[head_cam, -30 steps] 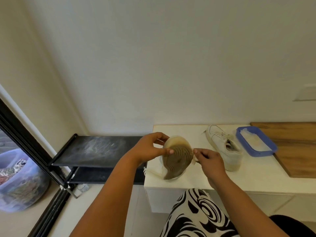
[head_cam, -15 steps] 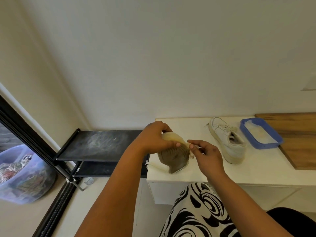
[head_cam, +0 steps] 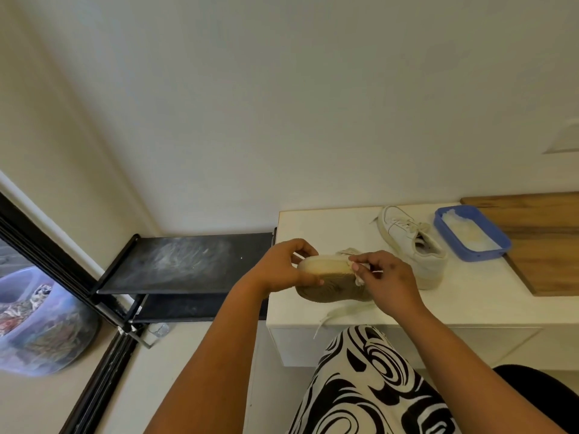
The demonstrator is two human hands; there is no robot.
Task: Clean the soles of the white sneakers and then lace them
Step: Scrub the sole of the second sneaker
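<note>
I hold one white sneaker above the white cabinet top, lying on its side with its brownish dirty sole facing me. My left hand grips its toe end. My right hand pinches a small white cloth or wipe against the sole's edge. A loose lace trails from the shoe over the cabinet's front edge. The second white sneaker stands upright on the cabinet, to the right.
A blue tray with white stuff in it sits beside the second sneaker, partly on a wooden board. A black shoe rack stands to the left. My patterned knee is below the cabinet's edge.
The sneaker has turned from sole facing me upright to lying sideways. My right hand has moved onto the sole's edge. The lace now hangs over the cabinet front.
</note>
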